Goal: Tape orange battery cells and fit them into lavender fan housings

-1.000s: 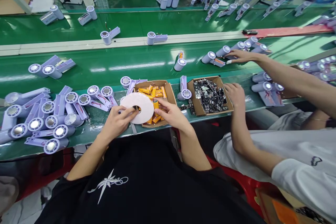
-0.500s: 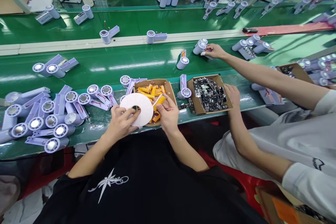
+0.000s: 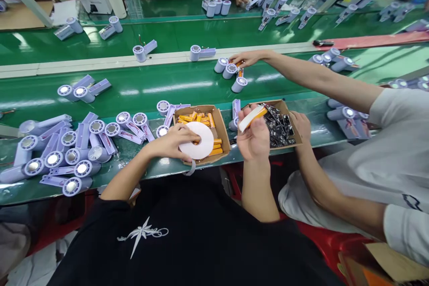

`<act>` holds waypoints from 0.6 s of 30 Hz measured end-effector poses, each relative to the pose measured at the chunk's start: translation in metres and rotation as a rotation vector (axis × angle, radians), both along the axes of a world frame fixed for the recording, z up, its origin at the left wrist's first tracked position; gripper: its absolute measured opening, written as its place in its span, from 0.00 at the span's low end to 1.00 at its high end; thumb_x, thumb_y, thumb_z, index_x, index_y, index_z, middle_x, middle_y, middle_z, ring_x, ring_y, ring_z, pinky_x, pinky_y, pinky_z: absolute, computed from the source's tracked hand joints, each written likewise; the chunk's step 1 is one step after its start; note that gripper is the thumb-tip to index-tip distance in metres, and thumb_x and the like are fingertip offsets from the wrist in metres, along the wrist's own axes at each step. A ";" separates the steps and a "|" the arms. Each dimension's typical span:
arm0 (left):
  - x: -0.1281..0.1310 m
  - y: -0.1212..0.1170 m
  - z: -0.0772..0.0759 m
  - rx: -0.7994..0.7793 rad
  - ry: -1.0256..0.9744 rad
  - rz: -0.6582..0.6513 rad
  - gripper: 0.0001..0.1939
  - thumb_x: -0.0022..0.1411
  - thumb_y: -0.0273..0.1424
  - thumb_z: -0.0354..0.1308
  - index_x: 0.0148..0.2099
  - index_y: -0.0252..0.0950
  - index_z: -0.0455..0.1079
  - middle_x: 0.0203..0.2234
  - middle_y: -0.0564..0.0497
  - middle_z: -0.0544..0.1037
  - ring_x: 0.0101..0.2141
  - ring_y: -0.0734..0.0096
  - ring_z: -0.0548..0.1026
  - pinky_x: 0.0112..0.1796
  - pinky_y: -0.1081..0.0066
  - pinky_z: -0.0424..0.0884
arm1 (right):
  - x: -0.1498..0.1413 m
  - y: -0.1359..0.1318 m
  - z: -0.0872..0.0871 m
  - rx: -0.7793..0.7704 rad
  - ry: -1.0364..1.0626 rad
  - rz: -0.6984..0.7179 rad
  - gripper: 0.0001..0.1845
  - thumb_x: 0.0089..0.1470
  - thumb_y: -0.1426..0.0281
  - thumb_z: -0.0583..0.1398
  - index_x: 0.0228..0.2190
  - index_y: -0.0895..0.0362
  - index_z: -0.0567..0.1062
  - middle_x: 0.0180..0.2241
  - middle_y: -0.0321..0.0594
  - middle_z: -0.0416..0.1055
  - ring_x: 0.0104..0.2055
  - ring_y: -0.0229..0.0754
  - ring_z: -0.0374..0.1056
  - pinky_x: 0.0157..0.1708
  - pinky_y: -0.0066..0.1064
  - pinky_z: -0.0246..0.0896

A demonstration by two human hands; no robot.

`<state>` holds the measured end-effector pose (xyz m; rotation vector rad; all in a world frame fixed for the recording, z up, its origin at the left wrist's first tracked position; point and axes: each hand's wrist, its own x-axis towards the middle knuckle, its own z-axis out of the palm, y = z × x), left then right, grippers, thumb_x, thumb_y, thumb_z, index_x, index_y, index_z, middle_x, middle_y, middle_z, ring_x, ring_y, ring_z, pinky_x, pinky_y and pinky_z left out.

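My left hand [image 3: 170, 142] lies closed on a white tape roll [image 3: 197, 140], holding it flat over a cardboard box of orange batteries [image 3: 221, 126]. My right hand [image 3: 255, 136] is raised to the right of that box and pinches an orange battery [image 3: 254, 117] with a white strip along it. A co-worker's hand [image 3: 300, 124] rests on the neighbouring box of black circuit boards [image 3: 291, 117].
Several lilac fan housings [image 3: 60, 152] are heaped at the left on the green belt [image 3: 150, 87]. The co-worker's other arm [image 3: 301, 73] reaches across to housings [image 3: 231, 71] mid-belt. More housings and other people's hands are along the far belt.
My right hand has lifted the battery away from the roll to the right, with white tape on it. The co-worker's far hand slid left along the belt. The view shifted slightly.
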<state>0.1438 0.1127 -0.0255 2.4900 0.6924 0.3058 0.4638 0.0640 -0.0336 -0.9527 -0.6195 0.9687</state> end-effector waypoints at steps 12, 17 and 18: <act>0.208 0.114 0.014 0.115 0.423 0.002 0.32 0.72 0.51 0.60 0.69 0.38 0.74 0.61 0.36 0.80 0.61 0.44 0.76 0.59 0.54 0.71 | 0.005 -0.042 -0.048 -0.016 -0.004 0.031 0.33 0.54 0.48 0.76 0.55 0.37 0.70 0.50 0.32 0.86 0.45 0.44 0.86 0.46 0.41 0.86; 0.290 0.101 0.001 0.059 0.521 -0.052 0.39 0.62 0.58 0.66 0.59 0.28 0.81 0.56 0.26 0.82 0.59 0.34 0.78 0.60 0.48 0.70 | 0.023 -0.061 -0.049 -0.017 0.068 -0.037 0.32 0.54 0.53 0.77 0.54 0.37 0.71 0.48 0.31 0.87 0.40 0.42 0.86 0.43 0.38 0.85; 0.297 0.099 0.000 0.032 0.516 -0.065 0.38 0.61 0.56 0.67 0.58 0.29 0.82 0.55 0.27 0.83 0.58 0.34 0.79 0.59 0.49 0.71 | 0.026 -0.065 -0.051 -0.022 0.085 -0.050 0.31 0.53 0.54 0.78 0.54 0.37 0.72 0.48 0.31 0.87 0.40 0.41 0.86 0.41 0.35 0.85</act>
